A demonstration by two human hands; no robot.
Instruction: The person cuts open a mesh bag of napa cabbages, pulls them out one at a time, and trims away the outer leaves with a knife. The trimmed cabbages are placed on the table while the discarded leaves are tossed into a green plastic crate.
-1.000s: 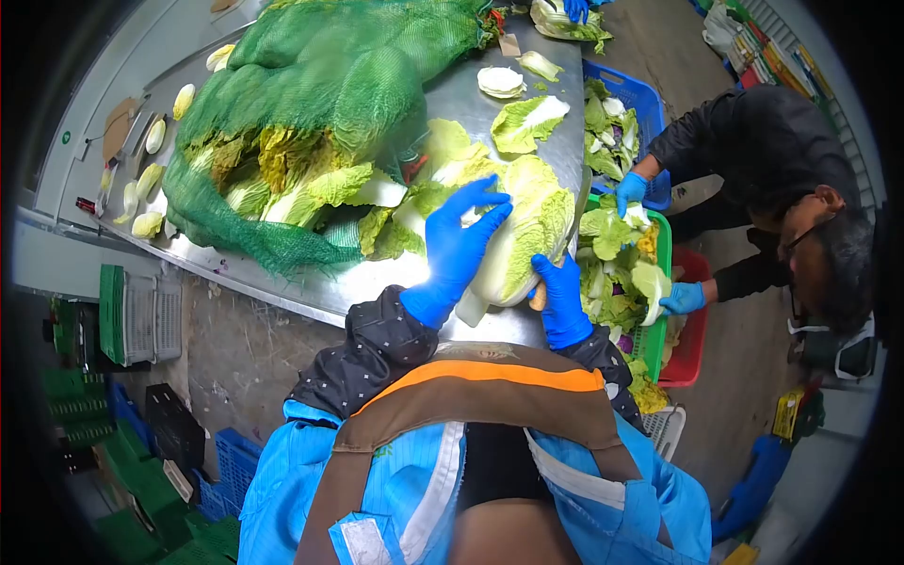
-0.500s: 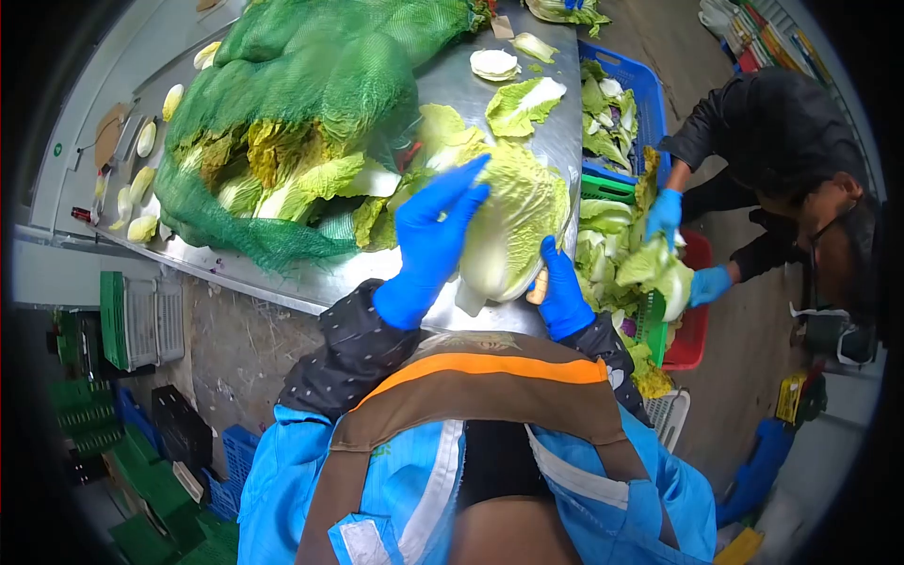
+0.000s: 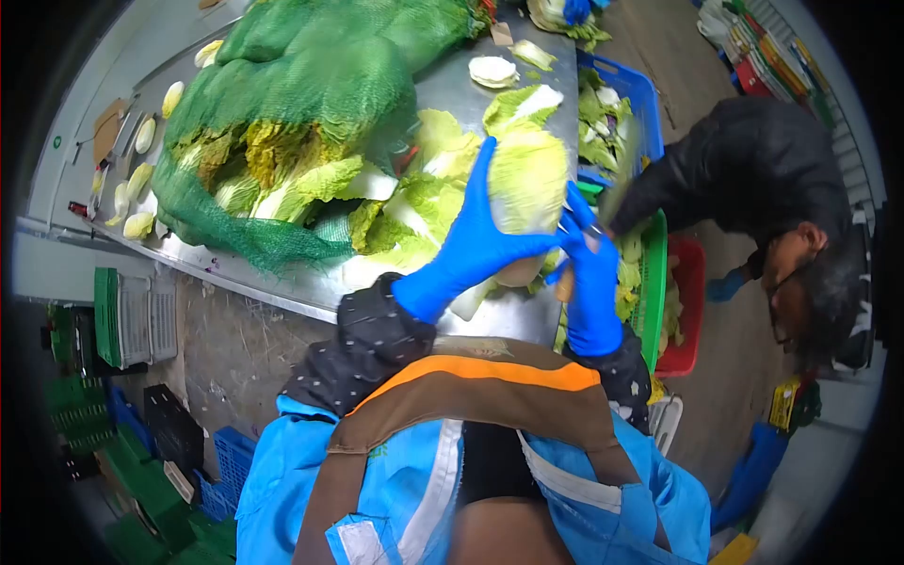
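Note:
A napa cabbage [image 3: 529, 184] with pale yellow-green leaves stands over the near table edge. My left hand [image 3: 468, 247], in a blue glove, grips it from the left, the index finger stretched up along its side and the thumb across its lower part. My right hand [image 3: 595, 292], also gloved, is closed around a wooden handle [image 3: 565, 282], which looks like a knife's; the blade cannot be made out. Its fingers are against the cabbage's right side. Loose cabbage leaves [image 3: 414, 212] lie left of my left hand.
A green mesh sack [image 3: 320, 75] of cabbages covers the metal table [image 3: 461, 104]. Along the left edge lie several small pale heads [image 3: 145, 137]. Blue [image 3: 645, 89], green [image 3: 654, 282] and red crates [image 3: 692, 311] stand right, beside a bending co-worker [image 3: 753, 179].
My left hand has closed onto the cabbage, and my right hand has risen to its side. More leaves lie on the table. The co-worker's arms have shifted, and the green crate shows more.

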